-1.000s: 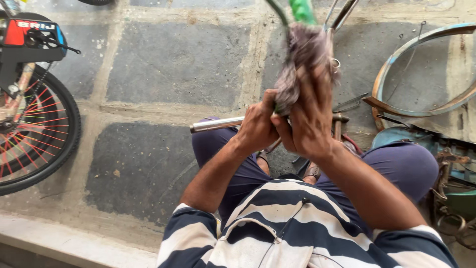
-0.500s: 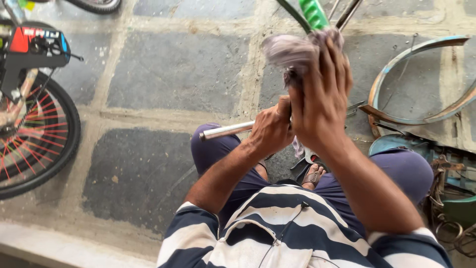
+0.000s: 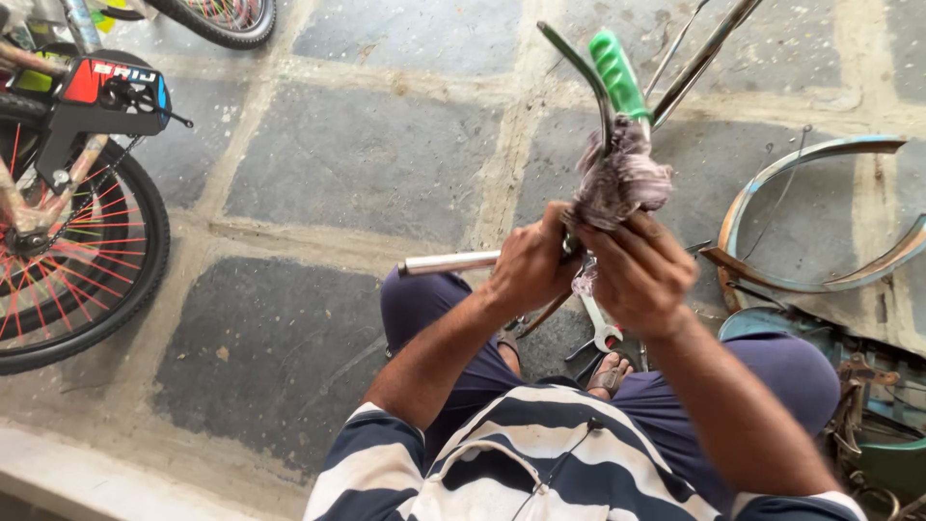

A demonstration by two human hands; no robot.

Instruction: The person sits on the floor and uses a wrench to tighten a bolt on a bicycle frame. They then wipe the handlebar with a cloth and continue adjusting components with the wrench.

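Rag now lower, above right fingers

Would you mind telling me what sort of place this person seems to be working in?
Probably an outdoor bicycle repair spot on stone paving: a bicycle wheel with red spokes stands nearby, a loose mudguard and a spanner lie on the ground.

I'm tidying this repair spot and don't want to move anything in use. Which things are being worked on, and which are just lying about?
In hand:
left hand grips the handlebar
right hand holds a rag around the bar below the green grip

Lying about:
curved mudguard
spanner on the ground
bicycle wheel with red spokes
paved floor
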